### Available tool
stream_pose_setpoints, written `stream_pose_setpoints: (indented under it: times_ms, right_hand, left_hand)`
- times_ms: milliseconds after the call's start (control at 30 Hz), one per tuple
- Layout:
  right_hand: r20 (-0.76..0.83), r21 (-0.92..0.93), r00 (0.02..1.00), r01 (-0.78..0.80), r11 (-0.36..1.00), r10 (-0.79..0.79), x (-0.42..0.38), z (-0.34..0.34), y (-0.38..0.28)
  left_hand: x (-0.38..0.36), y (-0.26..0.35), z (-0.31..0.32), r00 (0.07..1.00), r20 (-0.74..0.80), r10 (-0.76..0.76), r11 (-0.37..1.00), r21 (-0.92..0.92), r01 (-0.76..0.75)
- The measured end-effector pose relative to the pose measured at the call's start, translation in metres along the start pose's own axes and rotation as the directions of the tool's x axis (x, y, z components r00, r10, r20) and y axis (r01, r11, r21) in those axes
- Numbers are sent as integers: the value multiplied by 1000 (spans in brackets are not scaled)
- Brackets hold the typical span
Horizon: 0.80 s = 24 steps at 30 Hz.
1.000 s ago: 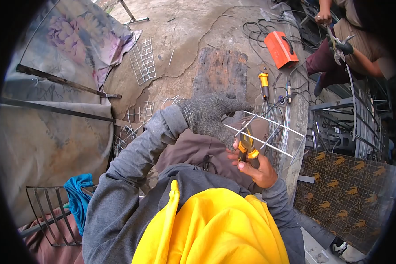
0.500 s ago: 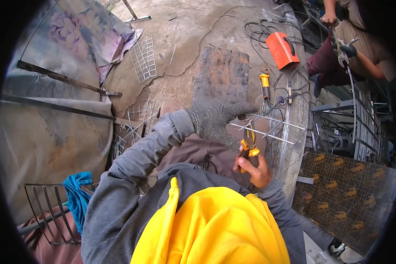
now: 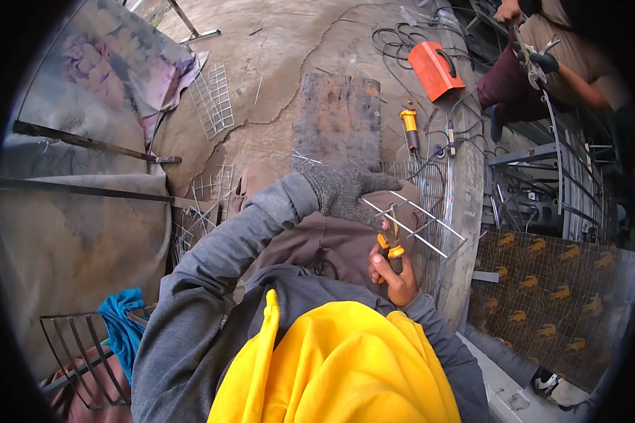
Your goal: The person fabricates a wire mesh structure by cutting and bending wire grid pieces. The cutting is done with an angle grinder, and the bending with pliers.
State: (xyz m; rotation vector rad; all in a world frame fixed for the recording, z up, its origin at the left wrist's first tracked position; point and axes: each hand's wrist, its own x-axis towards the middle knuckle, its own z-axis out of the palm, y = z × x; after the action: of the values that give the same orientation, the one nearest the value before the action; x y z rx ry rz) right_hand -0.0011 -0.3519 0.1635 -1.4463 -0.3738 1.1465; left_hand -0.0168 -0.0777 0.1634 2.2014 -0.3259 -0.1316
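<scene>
Left hand (image 3: pixel 344 190): gloved, closed on the wire grid (image 3: pixel 423 241).
Right hand (image 3: pixel 396 275): bare, my grip wrapped around the pliers (image 3: pixel 393 248).
Pliers' tips: at the grid; contact seems likely, too small to confirm.
Wooden board (image 3: pixel 337 116): on the ground, beyond my glove.
</scene>
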Motion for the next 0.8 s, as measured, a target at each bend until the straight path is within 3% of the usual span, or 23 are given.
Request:
stream_pose_setpoints:
  times_ms: [133,267,367,433,467,533,567,633,700,800]
  right_hand:
    - [-36,-35,999,21,999,-22,-1,3,-5]
    - [-11,-6,1000,11,1000,-11,-1,1,-12]
    - [63,72,998,-2,997,-3,-6,-7,-24]
    - [200,281,979,-88,956,31,-6,-13,-30]
    - [201,170,979,-51,984,16,-5,-15,-32]
    - [201,66,979,-2,998,-12,-3,-14,-33]
    - [202,-39,979,45,998,-37,-2,-13,-34]
    - [228,-49,974,19,999,-7,0,-12,-40]
    - [229,-116,970,105,988,-76,5,-9,-45]
    - [291,-68,956,63,996,-40,9,-15,-46]
  left_hand:
    - [1,2,-3,1000,19,-18,997,-69,19]
    - [-1,8,-9,1000,6,11,1000,-18,-11]
    - [-15,28,-27,998,-3,64,997,-35,-64]
    - [-26,31,-36,998,-57,33,982,-186,-43]
    - [-30,21,-37,998,-56,31,982,-184,-40]
    - [-31,-1,-43,992,-111,-52,901,-433,-1]
    - [-32,-3,-45,992,-114,-56,902,-431,1]
    - [-32,12,-59,955,161,-250,890,-350,292]
    - [-32,12,-61,942,177,-285,879,-343,331]
    - [-37,15,-63,927,173,-332,879,-300,371]
